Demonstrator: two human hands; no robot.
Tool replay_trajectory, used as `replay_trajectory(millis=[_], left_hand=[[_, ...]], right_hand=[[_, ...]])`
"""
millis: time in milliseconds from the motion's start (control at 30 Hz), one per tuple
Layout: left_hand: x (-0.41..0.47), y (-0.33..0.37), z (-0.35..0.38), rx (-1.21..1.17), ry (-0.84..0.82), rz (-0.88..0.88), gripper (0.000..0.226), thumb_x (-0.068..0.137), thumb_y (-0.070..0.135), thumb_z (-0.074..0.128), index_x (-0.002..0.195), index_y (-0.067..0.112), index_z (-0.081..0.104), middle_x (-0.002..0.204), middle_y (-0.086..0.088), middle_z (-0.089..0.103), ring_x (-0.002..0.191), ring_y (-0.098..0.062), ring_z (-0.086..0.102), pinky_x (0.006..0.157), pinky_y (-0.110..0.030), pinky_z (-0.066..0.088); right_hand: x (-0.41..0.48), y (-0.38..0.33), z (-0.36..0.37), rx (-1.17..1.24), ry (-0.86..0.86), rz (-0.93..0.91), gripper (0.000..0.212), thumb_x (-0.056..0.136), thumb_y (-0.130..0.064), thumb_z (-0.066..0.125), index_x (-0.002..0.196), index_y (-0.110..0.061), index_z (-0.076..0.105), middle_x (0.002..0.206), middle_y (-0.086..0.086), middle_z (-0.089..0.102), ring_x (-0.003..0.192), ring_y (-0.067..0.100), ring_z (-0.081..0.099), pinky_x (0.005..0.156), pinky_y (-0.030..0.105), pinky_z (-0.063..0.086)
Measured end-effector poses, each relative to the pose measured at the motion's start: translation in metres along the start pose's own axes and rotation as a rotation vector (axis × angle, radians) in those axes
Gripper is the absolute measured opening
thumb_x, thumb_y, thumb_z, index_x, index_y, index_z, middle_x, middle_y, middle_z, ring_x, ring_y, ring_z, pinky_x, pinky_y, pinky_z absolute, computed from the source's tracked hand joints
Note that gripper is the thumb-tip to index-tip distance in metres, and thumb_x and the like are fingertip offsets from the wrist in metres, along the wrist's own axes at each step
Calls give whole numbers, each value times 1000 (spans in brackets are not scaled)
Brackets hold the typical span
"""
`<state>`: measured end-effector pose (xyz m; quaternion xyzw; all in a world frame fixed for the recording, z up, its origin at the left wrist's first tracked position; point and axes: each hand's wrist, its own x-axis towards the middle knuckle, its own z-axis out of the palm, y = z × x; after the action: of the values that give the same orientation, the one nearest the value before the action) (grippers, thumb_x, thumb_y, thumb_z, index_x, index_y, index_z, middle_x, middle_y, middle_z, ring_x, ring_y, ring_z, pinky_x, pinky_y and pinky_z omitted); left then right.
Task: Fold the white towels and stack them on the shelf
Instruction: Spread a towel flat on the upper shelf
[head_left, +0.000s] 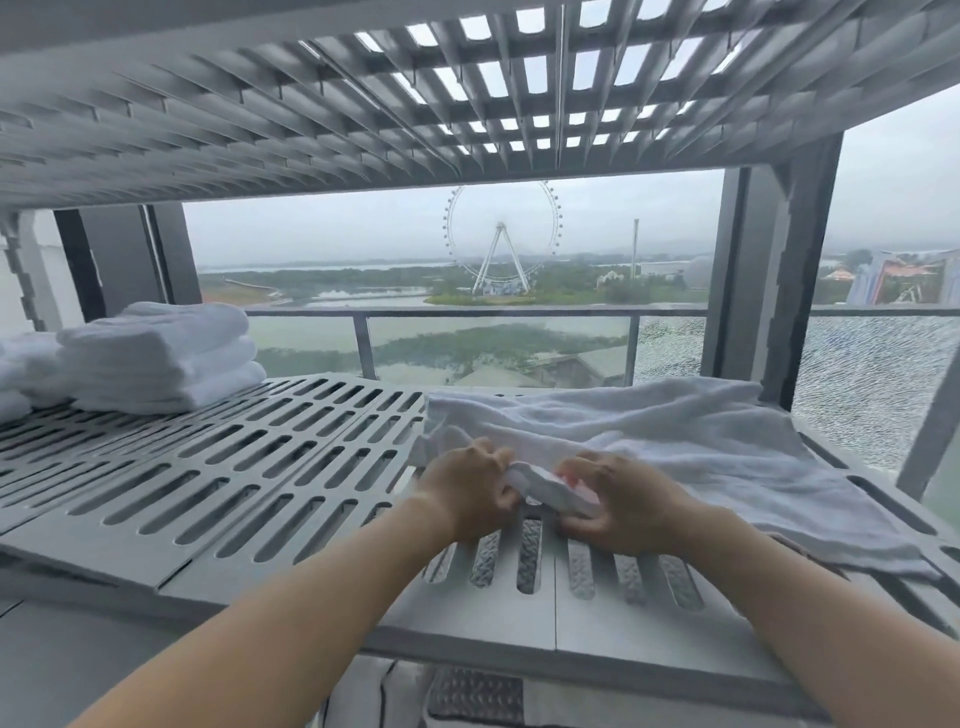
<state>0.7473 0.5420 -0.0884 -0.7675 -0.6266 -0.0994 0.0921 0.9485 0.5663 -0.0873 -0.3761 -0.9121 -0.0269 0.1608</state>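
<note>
Head cam: folded stack (156, 358) already sits on the shelf (249, 467) far left, but one towel (649, 431) is still rumpled on the right, left hand (467, 491) and right hand (618, 506) both pinching its near edge, folding barely started

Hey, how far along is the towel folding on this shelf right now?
Done: a stack of folded towels sits at the shelf's left rear, with more folded ones at the frame edge. In hand: the left hand and right hand pinch one edge of an unfolded towel spread on the right. Left: fold it and stack it. Other unfolded towels aren't in view.
</note>
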Motion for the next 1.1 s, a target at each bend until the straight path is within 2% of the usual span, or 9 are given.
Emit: replay_trajectory(millis=[133, 233, 333, 467, 667, 800, 933, 1000, 1100], left_hand=[[2, -2, 4, 82, 23, -17, 60, 79, 65, 48, 122, 23, 49, 117, -4, 53, 107, -23, 54, 85, -36, 43], [1, 7, 6, 140, 136, -63, 60, 76, 69, 47, 113, 22, 52, 109, -2, 57, 99, -24, 57, 74, -34, 41], [-1, 20, 4, 229, 222, -56, 43, 79, 50, 53, 110, 20, 49, 103, -3, 59, 91, -28, 58, 63, -31, 38], [-6, 16, -8, 218, 293, -32, 29, 84, 14, 53, 113, 22, 52, 105, 1, 63, 91, -24, 62, 67, -31, 39], [-29, 3, -24, 137, 295, 66, 60, 84, -6, 37, 130, 31, 46, 104, -3, 66, 93, -29, 64, 71, -37, 49], [-52, -4, -29, 174, 203, 25, 42, 86, 0, 38, 115, 26, 55, 97, -6, 66, 91, -30, 64, 66, -35, 45], [-72, -17, -26, 177, -26, -11, 32, 85, 4, 39, 106, 16, 60, 104, -9, 65, 100, -26, 61, 80, -33, 48], [-79, -23, -29, 35, -104, -12, 38, 83, 5, 37, 109, 17, 62, 111, -5, 65, 103, -24, 58, 89, -32, 46], [-84, -22, -37, -307, -218, -11, 40, 85, 2, 36, 101, 24, 66, 119, 4, 60, 103, -15, 50, 97, -30, 40]], right_hand=[[5, 0, 3, -32, 69, 20, 17, 81, -26, 49, 95, -19, 55, 98, 2, 62, 90, 27, 59, 76, 37, 48], [8, -5, 1, -19, 99, 57, 25, 74, -14, 47, 97, -19, 56, 98, 6, 65, 90, 31, 60, 73, 34, 48], [8, -9, -2, -23, 175, 88, 33, 73, -13, 47, 102, -24, 58, 98, 6, 68, 89, 31, 62, 71, 31, 47], [0, -12, -10, -31, 292, 140, 32, 70, -14, 48, 98, -27, 58, 89, 4, 70, 81, 29, 64, 60, 27, 39], [-17, -30, -20, -25, 270, 143, 23, 69, -10, 47, 83, -25, 57, 78, 6, 66, 74, 31, 61, 56, 25, 31], [-25, -49, -19, 37, 209, 146, 19, 69, -11, 49, 77, -25, 60, 78, 7, 65, 75, 28, 59, 59, 26, 35], [-37, -64, -14, 165, 12, 110, 6, 78, -21, 57, 76, -26, 60, 77, -5, 57, 77, 19, 53, 70, 30, 43], [-41, -67, -16, 240, -19, 150, 12, 85, -31, 55, 87, -23, 64, 88, -4, 60, 83, 16, 54, 74, 31, 43], [-43, -67, -17, 249, 2, 189, 36, 94, -36, 43, 81, -7, 60, 85, 8, 61, 78, 24, 55, 70, 36, 41]])
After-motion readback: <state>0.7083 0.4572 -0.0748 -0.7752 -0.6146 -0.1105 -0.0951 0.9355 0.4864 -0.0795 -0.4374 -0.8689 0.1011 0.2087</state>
